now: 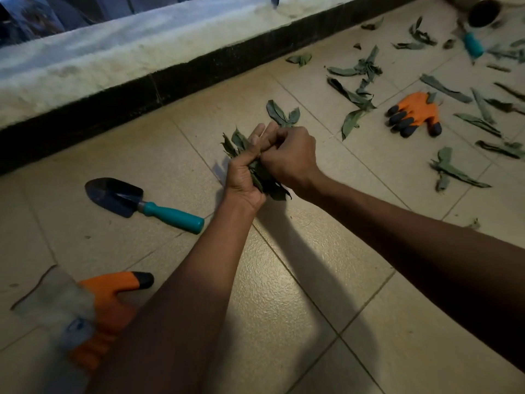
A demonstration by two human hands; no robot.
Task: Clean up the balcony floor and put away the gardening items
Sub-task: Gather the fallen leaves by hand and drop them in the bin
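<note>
We grip a bunch of dry green leaves (257, 172) above the beige tiled floor (284, 280), left hand (245, 177) curled round it, right hand (289, 157) pinching its top

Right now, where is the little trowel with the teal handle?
The trowel lies on the tiled floor at the left of the head view, left of the left hand, with an orange glove nearer the camera.

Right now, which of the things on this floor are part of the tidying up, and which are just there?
Part of the job:
- bunch of leaves, held in the left hand and right hand
- loose leaves scattered on the tiles
- trowel
- near glove
- far glove
- second teal-handled tool, blurred

Just there:
- black skirting strip
- white ledge
</note>
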